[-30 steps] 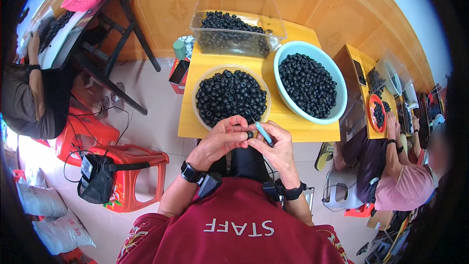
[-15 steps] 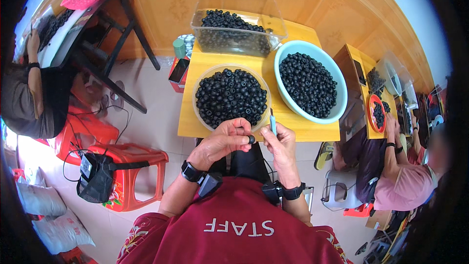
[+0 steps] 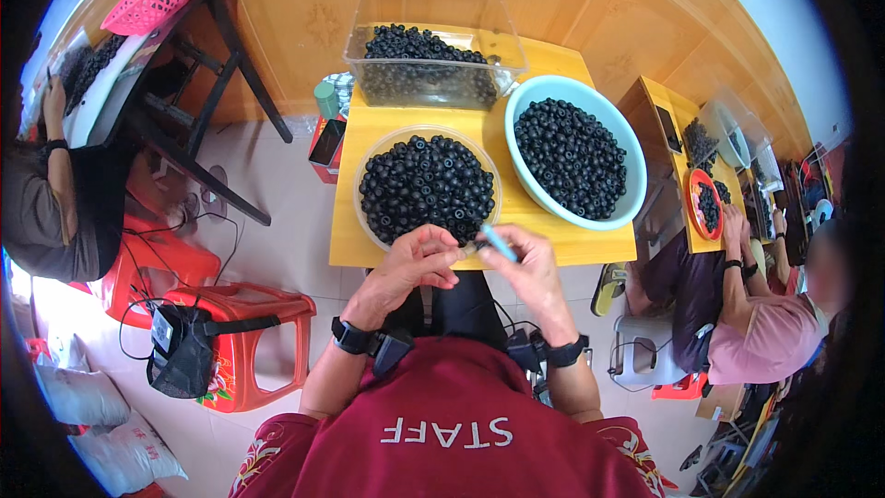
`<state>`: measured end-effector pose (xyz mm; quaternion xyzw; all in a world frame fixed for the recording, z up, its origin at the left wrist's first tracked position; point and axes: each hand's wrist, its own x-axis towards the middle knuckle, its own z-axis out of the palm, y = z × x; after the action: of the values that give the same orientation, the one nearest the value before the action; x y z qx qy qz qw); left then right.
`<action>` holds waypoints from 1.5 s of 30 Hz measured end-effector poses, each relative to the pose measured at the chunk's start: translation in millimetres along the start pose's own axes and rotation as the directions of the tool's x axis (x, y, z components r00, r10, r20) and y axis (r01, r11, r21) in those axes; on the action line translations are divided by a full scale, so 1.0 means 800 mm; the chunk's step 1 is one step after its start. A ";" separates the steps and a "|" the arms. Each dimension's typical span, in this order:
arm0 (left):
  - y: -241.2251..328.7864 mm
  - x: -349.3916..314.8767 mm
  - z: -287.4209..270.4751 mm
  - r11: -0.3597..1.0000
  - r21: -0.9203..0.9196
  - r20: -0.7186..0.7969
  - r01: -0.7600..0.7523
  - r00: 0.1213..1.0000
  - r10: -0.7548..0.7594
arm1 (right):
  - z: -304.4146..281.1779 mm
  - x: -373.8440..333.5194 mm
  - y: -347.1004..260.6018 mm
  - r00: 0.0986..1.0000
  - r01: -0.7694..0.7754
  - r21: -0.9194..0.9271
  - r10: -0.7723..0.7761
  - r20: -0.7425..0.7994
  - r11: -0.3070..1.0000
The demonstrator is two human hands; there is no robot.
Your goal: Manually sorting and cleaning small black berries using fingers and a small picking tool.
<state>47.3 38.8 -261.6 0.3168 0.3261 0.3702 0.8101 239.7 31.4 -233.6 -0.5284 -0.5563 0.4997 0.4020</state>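
My left hand [image 3: 415, 266] hovers at the table's near edge, fingers loosely curled and apart, with nothing plain between them. Close beside it, my right hand [image 3: 527, 267] grips a slim tool with a light blue handle [image 3: 500, 243], slanting up to the left. Its working end is hidden or too small to make out. A small dark spot shows by the right fingertips, possibly a black piece. Just beyond my hands stands a round clear tub [image 3: 367, 219] heaped with small round black pieces [image 3: 426, 180], some showing ring-shaped hollows.
A light blue basin [image 3: 629, 207] and a clear rectangular bin [image 3: 433, 88] hold more black pieces on the yellow table [image 3: 544, 244]. A red stool [image 3: 263, 350] with a black bag [image 3: 180, 350] stands left. People work at both sides; a red plate [image 3: 693, 194] lies right.
The blue-handled tool has swung from upright to slanting left. The black piece that was at my left fingertips no longer shows there. My right hand has turned inward, nearer the left.
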 end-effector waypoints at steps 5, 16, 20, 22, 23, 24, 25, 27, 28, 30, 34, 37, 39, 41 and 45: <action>0.001 -0.003 -0.031 0.989 0.094 -0.136 -0.118 0.982 0.130 | -0.058 0.086 -0.002 0.968 -0.045 -0.031 0.036 -0.250 0.999; 0.002 0.007 -0.061 0.936 0.274 -0.346 -0.220 0.886 0.309 | -0.058 0.092 -0.003 0.925 0.048 0.061 -0.022 -0.380 0.997; 0.013 0.039 -0.061 0.771 0.575 -0.262 -0.272 0.832 0.489 | -0.046 0.046 0.028 0.945 -0.009 0.077 0.033 -0.325 0.997; 0.017 0.061 -0.053 0.631 0.716 -0.204 -0.299 0.775 0.599 | -0.036 0.027 0.036 0.943 -0.018 0.102 0.051 -0.330 0.995; 0.021 0.070 -0.045 0.510 0.831 -0.180 -0.224 0.758 0.627 | -0.034 0.020 0.044 0.946 -0.030 0.123 0.068 -0.317 0.992; 0.023 0.076 -0.037 0.372 0.918 -0.151 -0.140 0.743 0.652 | -0.032 0.014 0.049 0.949 -0.042 0.144 0.084 -0.303 0.989; 0.017 0.087 -0.034 0.234 0.958 -0.070 -0.165 0.656 0.751 | -0.029 0.010 0.050 0.952 -0.053 0.156 0.097 -0.292 0.986; 0.013 0.102 -0.026 0.172 0.980 -0.062 -0.105 0.656 0.752 | -0.024 0.002 0.057 0.953 -0.044 0.165 0.091 -0.290 0.985; 0.010 0.108 -0.025 0.114 0.993 -0.059 -0.041 0.653 0.755 | -0.022 0.000 0.059 0.955 -0.039 0.171 0.087 -0.283 0.984; 0.007 0.111 -0.020 0.082 0.996 -0.034 -0.042 0.658 0.752 | -0.018 -0.005 0.059 0.953 -0.049 0.156 0.093 -0.289 0.987; 0.008 0.110 -0.020 0.017 0.999 -0.036 0.035 0.669 0.743 | -0.013 -0.009 0.066 0.960 0.002 0.168 0.045 -0.276 0.986; 0.006 0.109 -0.025 0.024 1.000 -0.024 0.009 0.645 0.763 | -0.014 -0.012 0.065 0.960 -0.066 0.175 0.111 -0.258 0.982; 0.015 0.101 -0.032 0.129 0.988 -0.043 -0.083 0.659 0.751 | -0.015 -0.014 0.069 0.963 -0.038 0.166 0.080 -0.255 0.985; 0.035 0.082 -0.026 0.402 0.902 -0.152 -0.156 0.757 0.636 | -0.013 -0.016 0.062 0.961 -0.037 0.169 0.081 -0.263 0.985; 0.043 0.046 -0.018 0.970 0.025 -0.152 -0.242 0.958 0.243 | -0.009 -0.017 0.068 0.960 0.054 0.173 -0.004 -0.280 0.983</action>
<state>41.9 90.6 -254.6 0.3275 0.3476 0.4891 0.7299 258.5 15.9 -284.3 -0.5471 -0.4547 0.4624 0.5293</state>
